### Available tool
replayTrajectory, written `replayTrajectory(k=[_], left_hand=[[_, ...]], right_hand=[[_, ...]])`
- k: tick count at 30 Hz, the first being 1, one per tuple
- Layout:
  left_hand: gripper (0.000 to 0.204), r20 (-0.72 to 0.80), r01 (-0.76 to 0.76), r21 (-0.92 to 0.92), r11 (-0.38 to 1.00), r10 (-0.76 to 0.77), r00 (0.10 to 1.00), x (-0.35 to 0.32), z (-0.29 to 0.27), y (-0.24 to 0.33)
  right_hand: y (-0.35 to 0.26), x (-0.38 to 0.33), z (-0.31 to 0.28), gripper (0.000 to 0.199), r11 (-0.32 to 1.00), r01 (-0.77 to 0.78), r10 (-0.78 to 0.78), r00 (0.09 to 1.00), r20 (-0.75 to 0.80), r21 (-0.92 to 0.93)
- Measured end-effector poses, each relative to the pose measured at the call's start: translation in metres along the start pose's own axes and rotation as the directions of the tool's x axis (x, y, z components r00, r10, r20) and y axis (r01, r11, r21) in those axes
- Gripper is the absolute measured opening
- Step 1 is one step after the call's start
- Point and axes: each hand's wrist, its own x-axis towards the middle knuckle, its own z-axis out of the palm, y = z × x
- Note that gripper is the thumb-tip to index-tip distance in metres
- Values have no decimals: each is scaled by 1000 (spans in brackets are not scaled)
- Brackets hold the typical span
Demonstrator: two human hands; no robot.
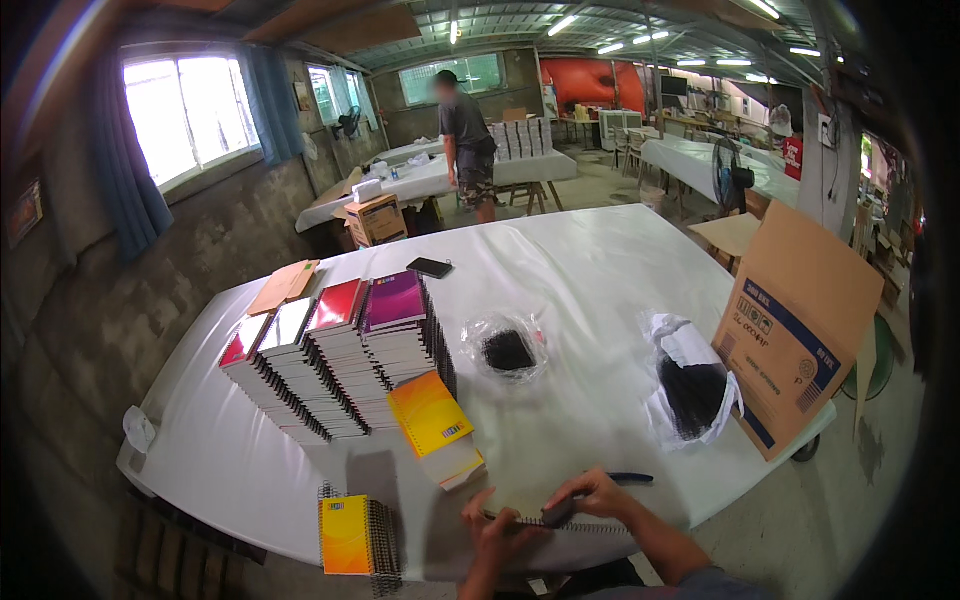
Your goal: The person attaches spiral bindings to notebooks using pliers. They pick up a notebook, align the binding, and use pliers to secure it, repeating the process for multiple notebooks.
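Near the table's front edge lies a notebook (525, 499) with a black spiral coil along its near side. My left hand (495, 528) has its fingers bent around the notebook's left end, by the coil. In my right hand (592, 497) is a small dark rounded object (559, 513), held against the coil; its exact kind does not show. Just beyond the right hand lies a dark curved, handle-like thing (632, 478). To the left are a yellow-covered notebook block (432, 412) and a stack of yellow spiral notebooks (346, 535).
Tall stacks of spiral notebooks (335, 302) stand at left, with a black phone (430, 267) behind. Clear plastic (503, 348) and a white bag (690, 385) hold black coils. A cardboard box (795, 335) leans at right. Another person (468, 140) stands at a far table.
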Motion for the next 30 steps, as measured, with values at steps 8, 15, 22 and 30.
replayTrajectory(k=[8, 15, 22, 30], left_hand=[[51, -68, -5, -27, 1000, 3, 998, 5, -6, 3], [53, 22, 107, -188, 976, -105, 994, 13, -3, -2], [55, 68, 152, -247, 957, -139, 988, 8, -3, -11], [70, -10, 85, -270, 959, -91, 996, 14, -6, -14]], right_hand=[[-4, 15, 4, 30, 954, -45, 36, 999, -37, -296], [-3, 23, -1, 32, 965, -79, 58, 994, -87, -250], [8, 29, 10, 28, 956, -84, 65, 995, -74, -281], [1, 41, 24, 29, 954, -48, 23, 996, -88, -296]])
